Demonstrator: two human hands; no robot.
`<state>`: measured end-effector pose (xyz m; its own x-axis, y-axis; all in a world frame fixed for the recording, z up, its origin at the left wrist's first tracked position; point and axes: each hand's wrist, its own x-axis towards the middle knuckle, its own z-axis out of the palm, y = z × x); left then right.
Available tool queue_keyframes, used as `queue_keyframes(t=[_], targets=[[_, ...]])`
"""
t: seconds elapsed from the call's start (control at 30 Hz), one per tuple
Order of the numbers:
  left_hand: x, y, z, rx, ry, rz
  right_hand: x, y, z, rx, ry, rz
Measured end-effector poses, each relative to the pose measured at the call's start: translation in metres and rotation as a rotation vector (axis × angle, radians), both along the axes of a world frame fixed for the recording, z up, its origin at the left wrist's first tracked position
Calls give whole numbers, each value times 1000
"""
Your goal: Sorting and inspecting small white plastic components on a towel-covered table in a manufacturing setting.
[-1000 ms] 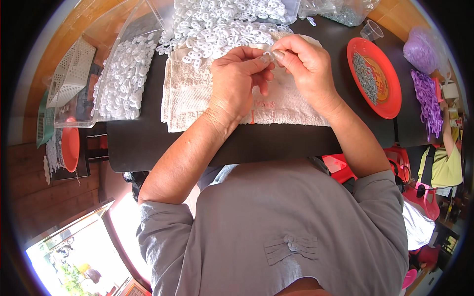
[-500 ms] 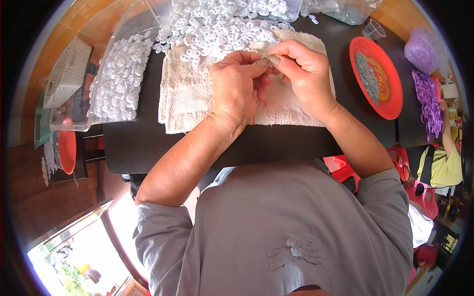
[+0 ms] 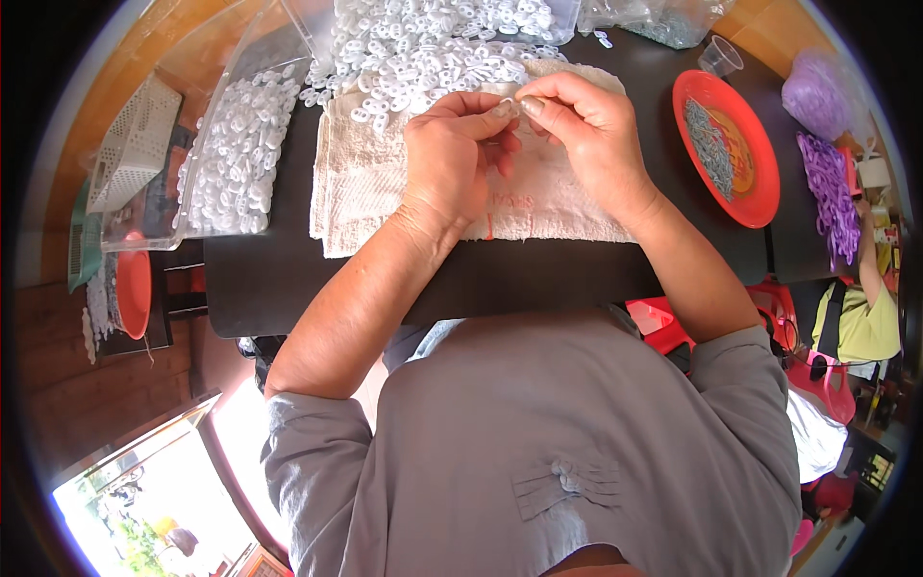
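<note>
Above a folded cream towel (image 3: 358, 188), my left hand (image 3: 450, 159) is closed, its thumb and forefinger pinching a small white plastic piece (image 3: 508, 100). Only a bit of that piece shows between the fingertips. Close beside it, my right hand (image 3: 596, 135) has thumb and forefinger pressed together; whatever is between them is too small to make out. Just beyond both hands lies a heap of small white oval plastic pieces (image 3: 433, 72), spilling onto the towel's far edge.
A clear bin (image 3: 178, 236) at left holds more white pieces. On the right stand a red plate (image 3: 764, 207) with small grey pieces (image 3: 707, 149), a clear cup (image 3: 721, 58) and purple links (image 3: 829, 202). A co-worker in a yellow-green top (image 3: 870, 322) is at far right.
My hands have drawn slightly apart at the fingertips, the left one shifting a little left. A white bit now shows at the left fingertips.
</note>
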<state>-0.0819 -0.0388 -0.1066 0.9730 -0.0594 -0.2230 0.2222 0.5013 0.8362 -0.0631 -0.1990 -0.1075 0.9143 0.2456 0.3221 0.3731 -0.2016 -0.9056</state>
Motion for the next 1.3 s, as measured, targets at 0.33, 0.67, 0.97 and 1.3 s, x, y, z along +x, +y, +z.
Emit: queue_keyframes(t=[0.33, 0.67, 0.97, 1.3], targets=[[-1, 0, 9, 67, -13, 16, 3, -7, 3, -267, -330, 8], [-7, -8, 5, 176, -138, 101, -7, -3, 10, -51, 110, 71], [0, -1, 6, 184, -181, 28, 1, -7, 18, -31, 115, 88], [1, 3, 6, 101, -68, 6, 11, -13, 11, -195, -250, 49]])
